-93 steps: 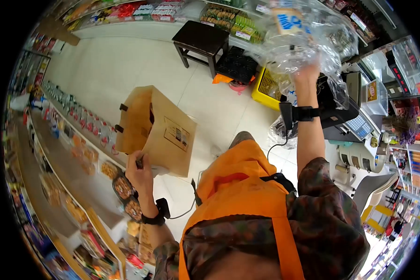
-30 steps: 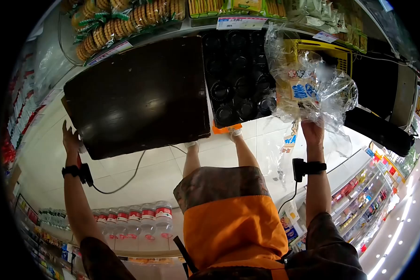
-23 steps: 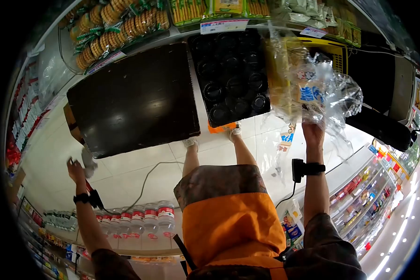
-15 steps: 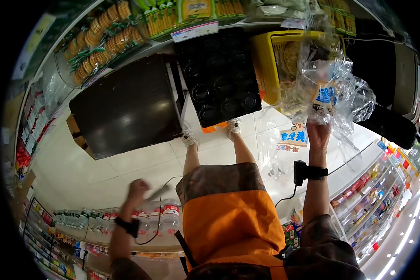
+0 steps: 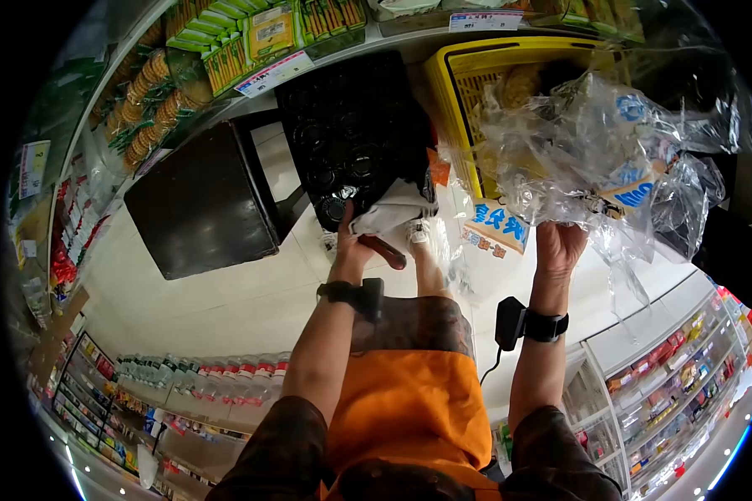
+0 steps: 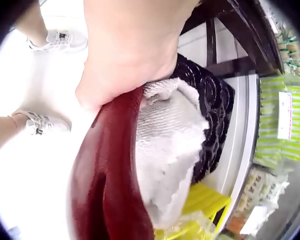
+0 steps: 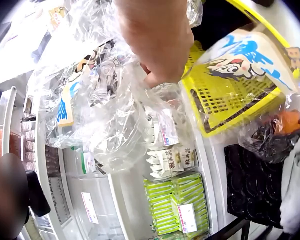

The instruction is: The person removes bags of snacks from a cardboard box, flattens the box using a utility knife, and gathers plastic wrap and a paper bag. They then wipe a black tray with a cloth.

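Note:
My left hand (image 5: pixel 353 250) grips a glossy dark red, handle-like piece (image 6: pixel 112 175) and a whitish towelling cloth (image 6: pixel 170 135); I cannot tell whether the two are joined. In the head view the cloth overlaps the front edge of a black tray with round moulded cups (image 5: pixel 351 134). At the right, my right hand (image 5: pixel 560 249) clutches a bunch of crumpled clear plastic bags (image 5: pixel 576 150) printed in blue. The right wrist view shows the bags (image 7: pixel 110 115) hanging around the fingers. They partly cover a yellow basket (image 5: pixel 459 63).
A dark wooden stool (image 5: pixel 200 200) stands left of the tray. Shelves with packed biscuits (image 5: pixel 146 92) and green packets (image 5: pixel 234 58) run along the back. Bottles (image 5: pixel 226 371) line a low shelf behind me at the left. Pale tiled floor (image 5: pixel 209 309) lies between.
The left hand, at a brown paper bag 3.1 s ago, has swept from the far left to the middle with the cloth and red piece. My view has turned right; the right hand keeps the plastic bags.

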### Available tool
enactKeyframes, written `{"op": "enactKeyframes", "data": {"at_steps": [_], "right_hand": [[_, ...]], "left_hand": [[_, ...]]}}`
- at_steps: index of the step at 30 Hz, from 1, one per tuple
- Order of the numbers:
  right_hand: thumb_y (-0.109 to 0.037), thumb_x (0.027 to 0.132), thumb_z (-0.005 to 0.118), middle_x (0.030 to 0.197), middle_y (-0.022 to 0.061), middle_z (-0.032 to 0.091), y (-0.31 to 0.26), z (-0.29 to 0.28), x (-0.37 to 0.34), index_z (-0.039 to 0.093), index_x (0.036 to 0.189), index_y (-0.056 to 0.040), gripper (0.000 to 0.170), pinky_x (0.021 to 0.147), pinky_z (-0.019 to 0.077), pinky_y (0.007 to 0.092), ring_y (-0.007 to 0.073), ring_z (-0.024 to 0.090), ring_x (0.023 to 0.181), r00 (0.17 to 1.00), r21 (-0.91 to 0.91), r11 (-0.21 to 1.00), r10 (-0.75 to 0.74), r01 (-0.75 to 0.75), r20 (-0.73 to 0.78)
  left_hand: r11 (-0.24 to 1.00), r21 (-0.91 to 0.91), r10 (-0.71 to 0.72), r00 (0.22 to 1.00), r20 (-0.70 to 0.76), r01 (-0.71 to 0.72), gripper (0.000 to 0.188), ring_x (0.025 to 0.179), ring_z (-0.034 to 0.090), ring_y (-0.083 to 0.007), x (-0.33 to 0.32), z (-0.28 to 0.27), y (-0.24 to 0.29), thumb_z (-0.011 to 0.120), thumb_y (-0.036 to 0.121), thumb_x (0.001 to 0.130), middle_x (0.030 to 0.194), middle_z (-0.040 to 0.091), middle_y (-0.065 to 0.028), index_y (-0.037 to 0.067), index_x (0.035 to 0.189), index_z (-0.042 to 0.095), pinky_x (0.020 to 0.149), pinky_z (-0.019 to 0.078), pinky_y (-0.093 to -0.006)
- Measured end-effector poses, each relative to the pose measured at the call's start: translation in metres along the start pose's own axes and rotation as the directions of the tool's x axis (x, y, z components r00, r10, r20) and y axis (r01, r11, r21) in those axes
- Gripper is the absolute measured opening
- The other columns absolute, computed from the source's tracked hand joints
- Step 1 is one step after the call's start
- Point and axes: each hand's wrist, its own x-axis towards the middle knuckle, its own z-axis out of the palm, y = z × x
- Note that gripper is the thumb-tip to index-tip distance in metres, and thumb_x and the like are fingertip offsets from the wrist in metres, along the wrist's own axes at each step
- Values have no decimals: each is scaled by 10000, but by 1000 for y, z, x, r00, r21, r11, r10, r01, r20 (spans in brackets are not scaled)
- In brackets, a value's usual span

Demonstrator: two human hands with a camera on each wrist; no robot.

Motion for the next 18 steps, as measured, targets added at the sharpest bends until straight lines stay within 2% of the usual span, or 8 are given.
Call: {"op": "enactKeyframes", "data": {"at_steps": [3, 6, 9, 10, 12, 14, 16, 18], "right_hand": [[-137, 899, 597, 1256, 169, 556, -3, -3, -1, 529, 1230, 25, 375, 1029, 409, 475, 272, 544, 1124, 999, -23, 999, 41, -40, 30], [-167, 901, 598, 1267, 154, 539, -7, -22, -3, 507, 1267, 4, 414, 997, 449, 440, 228, 545, 1117, 887, 235, 855, 443, -461, 129], [-239, 907, 583, 1274, 140, 541, 18, -87, 16, 508, 1285, -32, 437, 939, 490, 393, 209, 543, 1130, 960, -348, 935, 151, -62, 236], [-256, 910, 572, 1244, 137, 563, 37, -105, 27, 527, 1260, -32, 418, 938, 484, 401, 229, 549, 1122, 973, -748, 628, -73, 215, 219], [-138, 877, 593, 1101, 119, 646, 80, -101, 48, 593, 1124, 10, 287, 931, 467, 441, 275, 597, 1024, 960, -166, 984, -108, 66, -258], [-81, 839, 577, 1151, 173, 609, 76, -171, 73, 571, 1125, 24, 305, 948, 448, 410, 300, 565, 1069, 941, -952, 198, -294, 234, 170], [-49, 809, 563, 1204, 212, 566, 80, -203, 90, 550, 1151, 26, 350, 952, 443, 399, 323, 537, 1113, 890, -853, -480, -269, 206, 367], [-43, 787, 550, 1262, 235, 516, 83, -222, 102, 530, 1202, 17, 419, 942, 449, 410, 346, 514, 1154, 815, -776, -631, -445, 9, 372]], "left_hand": [[941, 245, 306, 894, -327, -233, 565, 1131, 556, -300, -56, 35, -10, 496, 485, 916, 1234, 591, -145, 27, 1243, 553, 985, 433, -421], [737, 622, 228, 964, 140, -264, 506, 1084, 584, -306, -107, 19, 5, 393, 394, 974, 1218, 584, -169, -4, 1259, 520, 964, 460, -427], [843, 482, 279, 960, -11, -239, 478, 1047, 595, -303, -131, 27, 4, 392, 369, 973, 1188, 591, -169, -6, 1239, 524, 918, 483, -423], [864, 443, 297, 953, -66, -239, 469, 1034, 599, -303, -132, 30, 3, 392, 360, 972, 1177, 593, -169, -7, 1232, 526, 903, 491, -421], [891, 385, 322, 933, -159, -242, 452, 1009, 607, -301, -132, 31, 2, 391, 344, 971, 1157, 597, -168, -8, 1219, 529, 873, 506, -419], [904, 349, 342, 907, -244, -247, 434, 984, 615, -299, -128, 31, 2, 390, 327, 969, 1137, 602, -168, -9, 1205, 532, 842, 522, -416], [911, 333, 346, 892, -292, -244, 417, 959, 623, -298, -120, 25, 6, 390, 310, 968, 1116, 606, -168, -10, 1192, 535, 812, 537, -414], [909, 377, 266, 943, -199, -177, 398, 886, 632, -281, -114, 1, 16, 392, 302, 961, 1063, 616, -161, -6, 1160, 546, 718, 540, -384]]}}
